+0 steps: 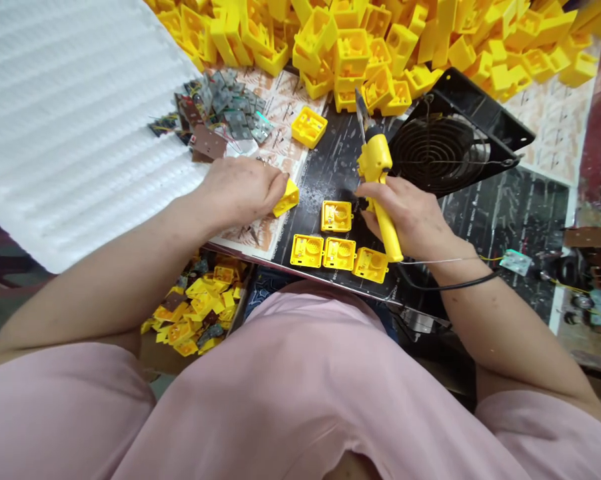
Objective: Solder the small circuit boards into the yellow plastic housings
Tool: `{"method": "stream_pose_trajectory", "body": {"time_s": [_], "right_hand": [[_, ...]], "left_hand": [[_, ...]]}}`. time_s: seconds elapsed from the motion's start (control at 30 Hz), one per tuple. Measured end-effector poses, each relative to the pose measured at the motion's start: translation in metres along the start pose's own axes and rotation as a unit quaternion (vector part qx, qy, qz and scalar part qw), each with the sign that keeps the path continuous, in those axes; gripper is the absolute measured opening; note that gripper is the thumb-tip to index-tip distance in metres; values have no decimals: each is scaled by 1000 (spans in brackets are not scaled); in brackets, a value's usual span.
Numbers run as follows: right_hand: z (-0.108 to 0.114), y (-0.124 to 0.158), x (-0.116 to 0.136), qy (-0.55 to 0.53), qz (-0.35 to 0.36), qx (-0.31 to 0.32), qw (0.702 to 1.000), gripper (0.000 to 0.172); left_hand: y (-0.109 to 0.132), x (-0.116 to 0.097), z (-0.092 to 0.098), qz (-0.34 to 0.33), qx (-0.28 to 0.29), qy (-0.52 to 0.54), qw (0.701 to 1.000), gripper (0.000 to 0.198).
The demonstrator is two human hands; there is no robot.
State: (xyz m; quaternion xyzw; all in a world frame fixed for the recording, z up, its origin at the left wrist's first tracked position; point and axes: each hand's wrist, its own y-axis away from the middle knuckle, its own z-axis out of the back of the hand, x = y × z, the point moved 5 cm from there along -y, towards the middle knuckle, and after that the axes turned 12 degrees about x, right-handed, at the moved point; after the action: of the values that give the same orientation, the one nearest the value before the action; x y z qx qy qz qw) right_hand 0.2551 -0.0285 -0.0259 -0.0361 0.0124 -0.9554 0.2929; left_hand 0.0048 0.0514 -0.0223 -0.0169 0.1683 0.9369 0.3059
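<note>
My left hand (pixel 240 190) is closed around a small yellow plastic housing (pixel 286 198) and holds it just above the bench. My right hand (pixel 405 217) grips a yellow soldering iron (pixel 379 187) by its handle, tip pointing away from me; its black cord (pixel 445 285) runs past my wrist. Between my hands, several open yellow housings (pixel 336 217) lie in a cluster on the dark mat (pixel 330 170), the nearest row (pixel 338 254) close to my body.
A big heap of yellow housings (pixel 380 40) fills the back of the bench. Small circuit boards (pixel 220 110) lie at back left, one loose housing (pixel 308 127) beside them. A black fan (pixel 445 150) stands right, white ribbed sheet (pixel 70 120) left, and a box of parts (pixel 200 310) below the bench.
</note>
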Motion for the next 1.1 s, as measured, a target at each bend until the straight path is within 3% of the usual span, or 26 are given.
{"method": "stream_pose_trajectory", "body": {"time_s": [0.13,0.23,0.3,0.4,0.53,0.6,0.73,0.8,0.97,1.1], "right_hand": [[6,13,6,-8,2,-14,1000,35],[3,18,4,10,-62,-9,998,37],[-1,21,4,-10,-76,3,997,36],[-2,23,8,-81,-33,2,996,36],[1,25,13,-145,9,-24,989,41],[1,27,13,-133,-8,-30,991,44],[-4,30,7,-128,-72,-2,989,46],[-4,31,6,-141,-78,-1,987,43],[1,28,13,-192,-9,-5,981,40],[3,25,18,-190,8,-56,980,34]], "left_hand": [[3,7,15,81,-66,20,994,53],[8,2,18,113,-25,-29,993,63],[10,-3,14,67,3,-57,996,59],[7,-7,7,-52,14,-40,998,42],[3,-14,1,-213,63,23,975,56],[4,-16,2,-216,56,36,974,58],[8,-20,3,-87,16,10,996,70],[10,-24,1,-63,26,-8,998,71],[15,-34,-8,-155,85,39,983,67],[21,-48,-30,-212,30,76,974,75]]}}
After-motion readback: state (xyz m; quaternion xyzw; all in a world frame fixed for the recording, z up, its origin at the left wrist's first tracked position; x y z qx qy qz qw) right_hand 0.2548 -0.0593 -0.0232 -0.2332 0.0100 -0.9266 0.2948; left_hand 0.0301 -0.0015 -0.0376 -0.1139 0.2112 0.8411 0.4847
